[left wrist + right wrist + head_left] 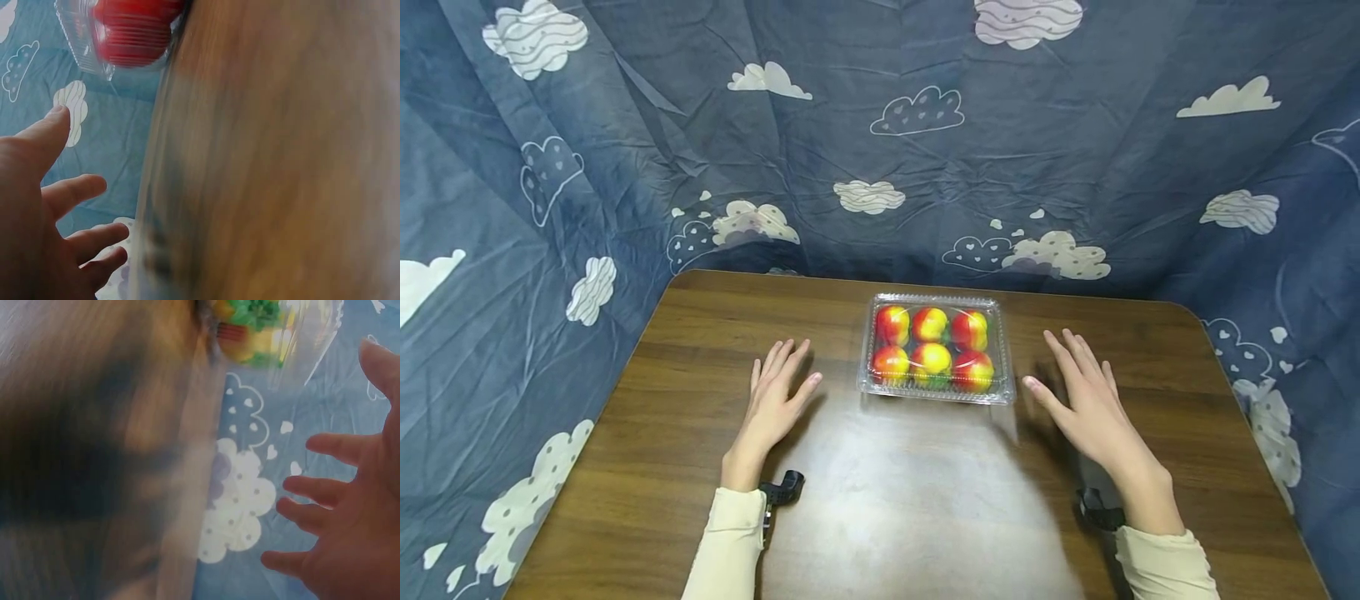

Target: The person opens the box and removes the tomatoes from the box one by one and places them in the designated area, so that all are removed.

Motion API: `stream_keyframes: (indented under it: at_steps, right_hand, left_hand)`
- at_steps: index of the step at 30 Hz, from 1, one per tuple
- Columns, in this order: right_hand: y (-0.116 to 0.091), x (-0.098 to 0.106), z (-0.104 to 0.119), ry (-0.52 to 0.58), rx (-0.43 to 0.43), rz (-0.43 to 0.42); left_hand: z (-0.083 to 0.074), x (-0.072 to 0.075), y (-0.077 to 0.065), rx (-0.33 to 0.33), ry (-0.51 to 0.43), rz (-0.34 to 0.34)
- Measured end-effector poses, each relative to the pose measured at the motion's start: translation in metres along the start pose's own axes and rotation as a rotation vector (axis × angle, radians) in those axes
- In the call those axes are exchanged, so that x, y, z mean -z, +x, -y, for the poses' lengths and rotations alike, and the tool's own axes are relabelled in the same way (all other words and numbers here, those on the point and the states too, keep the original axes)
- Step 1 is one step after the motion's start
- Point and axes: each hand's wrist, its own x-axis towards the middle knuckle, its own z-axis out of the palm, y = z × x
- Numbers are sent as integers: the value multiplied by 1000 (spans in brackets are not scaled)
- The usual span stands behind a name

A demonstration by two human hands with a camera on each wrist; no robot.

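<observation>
A clear plastic clamshell box (936,394) with a lid lies on the wooden table, holding two rows of red and yellow fruits (931,358) that look like peaches or nectarines. To its left, my left hand (775,398) hovers with fingers spread, touching nothing. My right hand (1090,408) is held to the right of the box, its fingers straight and apart from it. In the left wrist view, the box's side (81,40) shows beyond the thumb. Green bits among the fruits (253,331) appear in the right wrist view.
The brown wooden table (700,333) has rounded far corners. A blue cloth curtain (820,150) with white clouds hangs behind it and along both sides. Dark wrist camera mounts (784,488) sit at the cuffs of the cream sleeves (730,533).
</observation>
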Motion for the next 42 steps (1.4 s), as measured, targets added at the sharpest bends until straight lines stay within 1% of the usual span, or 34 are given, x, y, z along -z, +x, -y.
stream_keyframes:
  at_steps: [5,11,17,20,25,32,37,42]
  right_hand:
    - [8,-6,11,18,24,-17]
    - [17,-12,26,22,62,-30]
    - [24,-18,41,19,92,-32]
    - [26,-22,47,19,115,-41]
    - [30,-28,55,21,163,-72]
    - [34,-38,69,45,238,-118]
    - [38,-44,80,51,272,-113]
    - [41,-51,88,37,335,-111]
  left_hand:
    - [-3,-6,1,-3,-65,-9]
    - [-7,-14,4,-23,-94,-52]
    - [-13,-20,5,-22,-145,-59]
    - [-16,-26,7,-45,-156,-79]
    - [-23,-33,7,-77,-207,-113]
    - [-32,-43,7,-67,-260,-136]
    - [-39,-48,7,-64,-298,-154]
    - [-41,-49,7,-49,-318,-159]
